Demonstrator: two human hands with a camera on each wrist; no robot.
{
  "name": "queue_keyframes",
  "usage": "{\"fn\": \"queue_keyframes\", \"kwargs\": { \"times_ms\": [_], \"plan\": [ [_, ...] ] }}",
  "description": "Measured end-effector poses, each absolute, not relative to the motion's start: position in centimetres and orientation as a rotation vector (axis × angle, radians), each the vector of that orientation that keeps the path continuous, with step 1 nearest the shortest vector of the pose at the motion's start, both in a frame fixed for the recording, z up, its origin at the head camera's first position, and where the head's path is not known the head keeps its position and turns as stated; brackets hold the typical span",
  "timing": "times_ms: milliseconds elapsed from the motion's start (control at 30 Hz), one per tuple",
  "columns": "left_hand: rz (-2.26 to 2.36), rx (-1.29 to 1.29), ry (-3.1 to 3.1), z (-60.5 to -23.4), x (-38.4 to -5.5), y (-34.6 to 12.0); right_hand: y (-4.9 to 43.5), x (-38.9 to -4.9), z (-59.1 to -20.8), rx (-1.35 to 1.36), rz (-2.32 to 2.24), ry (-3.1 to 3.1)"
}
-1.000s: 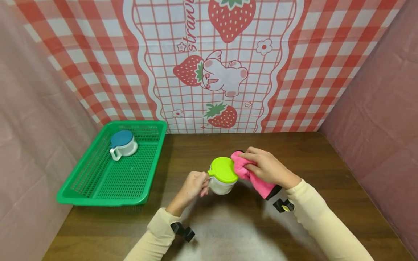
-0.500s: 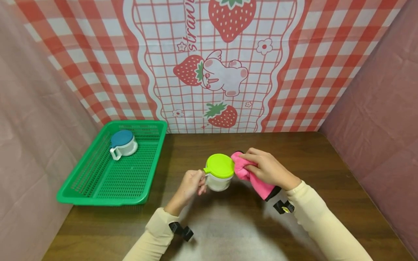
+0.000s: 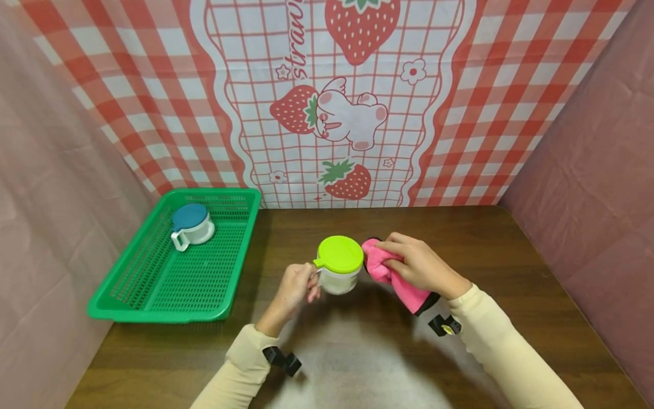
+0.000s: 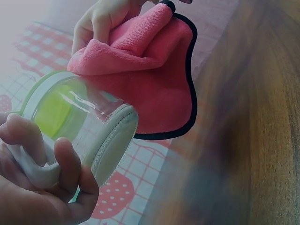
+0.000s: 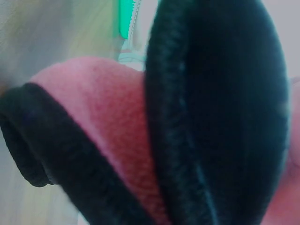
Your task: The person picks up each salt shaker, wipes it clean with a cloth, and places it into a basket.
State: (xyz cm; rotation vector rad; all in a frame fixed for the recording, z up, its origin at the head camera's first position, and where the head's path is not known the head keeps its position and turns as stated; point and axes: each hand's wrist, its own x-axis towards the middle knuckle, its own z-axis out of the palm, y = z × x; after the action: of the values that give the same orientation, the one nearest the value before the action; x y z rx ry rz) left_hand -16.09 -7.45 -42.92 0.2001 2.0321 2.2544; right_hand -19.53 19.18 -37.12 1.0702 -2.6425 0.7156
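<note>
My left hand point(image 3: 294, 287) grips the white handle of a clear jar point(image 3: 339, 279) with a lime-green lid point(image 3: 340, 254). In the left wrist view the jar point(image 4: 77, 105) is tilted above the table, its pale base facing right, with fingers curled through the handle. A pink cloth point(image 3: 379, 264) with black edging is bunched in my right hand point(image 3: 419, 264), just right of the jar. From the head view a thin gap shows between lid and cloth. Folds of the cloth point(image 5: 108, 108) fill much of the right wrist view and hide most of that hand.
A green plastic basket point(image 3: 232, 278) stands on the left of the wooden table point(image 3: 490, 267). Inside it, near the back, sits a white-handled jar point(image 3: 196, 233) with a blue lid. A checked strawberry-print curtain point(image 3: 347, 130) hangs behind, with pink curtains at both sides.
The left hand has moved the jar a little left and away from me, off the cloth it overlapped earlier. My right hand and the cloth have hardly moved.
</note>
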Motion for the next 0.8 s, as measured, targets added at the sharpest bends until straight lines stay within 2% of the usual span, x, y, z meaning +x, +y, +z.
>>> {"fn": "queue_keyframes", "kwargs": {
  "times_ms": [800],
  "plan": [
    [2.379, 0.136, 2.009, -41.95, -16.11, -7.84, 19.94, -19.30, -37.83, 1.021, 0.679, -2.684]
  ]
}}
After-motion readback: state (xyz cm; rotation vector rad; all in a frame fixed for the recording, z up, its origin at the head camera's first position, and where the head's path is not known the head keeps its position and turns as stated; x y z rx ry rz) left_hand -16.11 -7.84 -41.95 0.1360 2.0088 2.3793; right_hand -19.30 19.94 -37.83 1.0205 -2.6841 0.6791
